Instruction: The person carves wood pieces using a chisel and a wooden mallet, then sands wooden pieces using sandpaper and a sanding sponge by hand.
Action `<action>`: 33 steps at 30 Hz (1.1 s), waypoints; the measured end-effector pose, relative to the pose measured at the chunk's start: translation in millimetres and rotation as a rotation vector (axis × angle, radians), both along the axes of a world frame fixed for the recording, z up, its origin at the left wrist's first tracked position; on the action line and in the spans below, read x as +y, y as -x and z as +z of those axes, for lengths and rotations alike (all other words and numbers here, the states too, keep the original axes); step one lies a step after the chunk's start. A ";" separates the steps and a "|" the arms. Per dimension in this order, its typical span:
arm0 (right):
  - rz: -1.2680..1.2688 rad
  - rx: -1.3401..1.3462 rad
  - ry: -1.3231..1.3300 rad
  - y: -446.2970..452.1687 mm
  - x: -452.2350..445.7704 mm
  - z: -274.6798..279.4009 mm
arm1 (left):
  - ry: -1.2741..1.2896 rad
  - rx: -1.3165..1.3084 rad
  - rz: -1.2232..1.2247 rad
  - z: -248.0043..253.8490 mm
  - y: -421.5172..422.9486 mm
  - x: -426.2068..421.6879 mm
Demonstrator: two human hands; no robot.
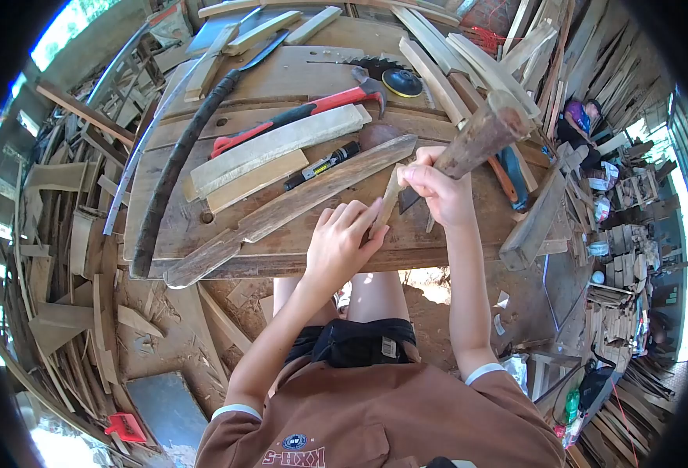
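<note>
My right hand (pixel 440 187) is closed around a tool with a thick round wooden handle (pixel 484 134), which points up and to the right. Below that hand a dark flat blade (pixel 411 198) shows. With its fingers bent together, my left hand (pixel 344 239) grips a short pale wood piece (pixel 391 204) that stands between both hands. A long wooden paddle-shaped piece (pixel 285 212) lies on the workbench (pixel 180 214) beside my left hand. Behind it are a black marker (pixel 322 166) and a pale block (pixel 281 148).
A red and black hammer (pixel 301 117), a long-handled blade (pixel 180 156), a saw (pixel 352 61) and a round black disc (pixel 402 83) lie farther back. An orange-handled tool (pixel 508 179) is at right. Beyond it a person (pixel 580 129) sits among stacked wood.
</note>
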State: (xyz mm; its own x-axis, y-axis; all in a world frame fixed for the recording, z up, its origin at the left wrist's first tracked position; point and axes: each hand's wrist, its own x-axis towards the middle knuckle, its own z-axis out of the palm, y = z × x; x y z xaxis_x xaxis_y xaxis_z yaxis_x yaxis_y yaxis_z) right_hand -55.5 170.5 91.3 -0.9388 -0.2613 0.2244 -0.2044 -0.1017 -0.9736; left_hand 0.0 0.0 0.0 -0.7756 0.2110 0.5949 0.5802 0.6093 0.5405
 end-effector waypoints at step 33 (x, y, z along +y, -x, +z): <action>0.054 -0.121 0.187 5.9 7.9 2.5 | 0.033 0.021 -0.037 6.2 0.9 0.9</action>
